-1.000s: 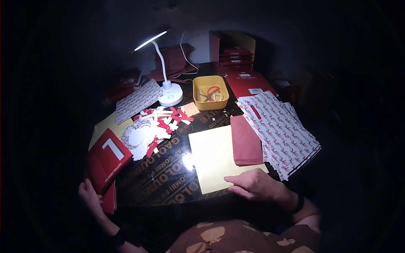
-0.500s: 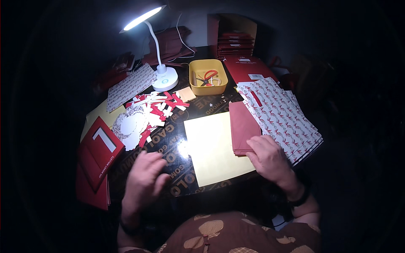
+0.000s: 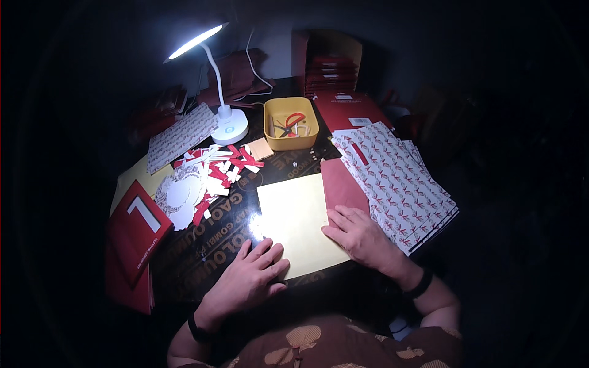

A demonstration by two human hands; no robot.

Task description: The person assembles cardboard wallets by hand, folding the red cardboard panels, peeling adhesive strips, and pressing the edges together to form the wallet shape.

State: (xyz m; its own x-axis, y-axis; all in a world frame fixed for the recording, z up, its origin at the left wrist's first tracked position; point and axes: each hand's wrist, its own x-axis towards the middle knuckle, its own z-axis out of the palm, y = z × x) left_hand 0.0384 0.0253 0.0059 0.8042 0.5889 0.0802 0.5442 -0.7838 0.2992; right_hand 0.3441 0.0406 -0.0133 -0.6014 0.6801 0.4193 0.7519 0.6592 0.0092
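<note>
Head view: yellow paper sheet [image 3: 293, 211] before person. Left hand [image 3: 250, 273] at sheet's near-left edge, fingers loosely spread, gripping nothing. Red envelope stack [image 3: 343, 187] along sheet's right side; right hand [image 3: 357, 238] over its near end, fingers bent, cannot tell if pinching. Best: left fingertips pressing lightly, sheet flat, envelope edges square.

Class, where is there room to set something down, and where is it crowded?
Bare tabletop shows between the paper scraps and the central yellow sheet, beyond the left hand. The right is crowded with patterned sheets and maroon paper.
</note>
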